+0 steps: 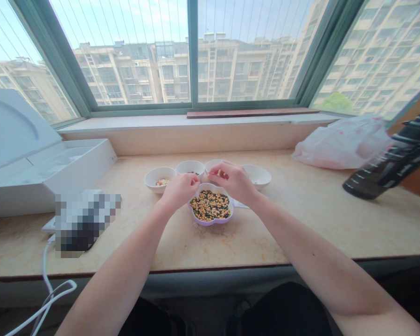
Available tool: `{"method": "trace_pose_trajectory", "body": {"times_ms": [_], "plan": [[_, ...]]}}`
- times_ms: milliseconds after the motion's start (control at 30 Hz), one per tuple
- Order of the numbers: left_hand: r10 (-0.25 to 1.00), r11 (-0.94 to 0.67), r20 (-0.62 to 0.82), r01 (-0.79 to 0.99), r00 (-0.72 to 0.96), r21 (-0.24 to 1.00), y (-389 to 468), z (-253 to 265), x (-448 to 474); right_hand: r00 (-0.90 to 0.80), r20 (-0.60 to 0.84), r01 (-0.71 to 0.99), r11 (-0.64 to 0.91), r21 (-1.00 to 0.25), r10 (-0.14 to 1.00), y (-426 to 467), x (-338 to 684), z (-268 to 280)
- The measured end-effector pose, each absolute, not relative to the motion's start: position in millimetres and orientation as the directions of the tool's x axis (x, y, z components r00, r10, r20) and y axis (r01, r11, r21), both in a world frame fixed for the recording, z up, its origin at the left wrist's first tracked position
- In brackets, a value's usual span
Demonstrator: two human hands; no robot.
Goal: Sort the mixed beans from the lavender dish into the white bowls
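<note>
At the middle of the desk (301, 219), a little toward its far edge: one lilac flower-shaped bowl (212, 219), filled with mixed beans (210, 205), yellow, dark and green together. Behind it, in a row along the far side: four small white bowls. First white bowl (157, 179), leftmost, holds a few reddish pieces. Second white bowl (190, 167) holds a few dark grains. Third white bowl (212, 164) is mostly hidden by the hands; contents cannot be told. Fourth white bowl (258, 175), rightmost, shows a bare white inside.

Left hand (179, 189): above the far left rim of the lilac bowl, fingers drawn together to a narrow pinch; whether it holds a bean cannot be told. Right hand (233, 181): above the far right rim of the same bowl, fingers curled and pinched on something small and pale, too small to identify. The two hands sit close, fingertips nearly meeting over the gap between the second and third white bowls.

At the left edge of the desk: open white box (49, 172), lid raised. Near the front left corner: a blurred-out item with a white cable (47, 280) running off the front edge. Toward the far right corner: crumpled white plastic bag (343, 142); just beside it, at the right edge, a dark striped bottle (392, 158), tilted.
</note>
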State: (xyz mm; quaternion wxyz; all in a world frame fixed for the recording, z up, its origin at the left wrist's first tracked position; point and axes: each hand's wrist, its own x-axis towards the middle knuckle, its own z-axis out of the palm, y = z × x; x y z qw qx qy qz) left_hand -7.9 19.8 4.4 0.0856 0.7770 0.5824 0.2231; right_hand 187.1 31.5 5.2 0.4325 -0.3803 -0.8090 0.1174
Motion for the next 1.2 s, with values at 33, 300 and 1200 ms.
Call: {"method": "trace_pose_trajectory", "body": {"times_ms": [33, 300, 1200], "plan": [[0.943, -0.31, 0.245, 0.866, 0.227, 0.392, 20, 4, -8, -0.313, 0.625, 0.517, 0.68, -0.519, 0.715, 31, 187, 6], [0.939, -0.327, 0.235, 0.859, 0.25, 0.395, 20, 3, -7, -0.17, 0.684, 0.515, 0.656, -0.552, 0.709, 24, 190, 7], [0.928, -0.363, 0.229, 0.849, 0.293, 0.383, 17, 4, -4, -0.571, -0.041, -0.262, -0.229, -0.937, 0.82, 31, 190, 16]]}}
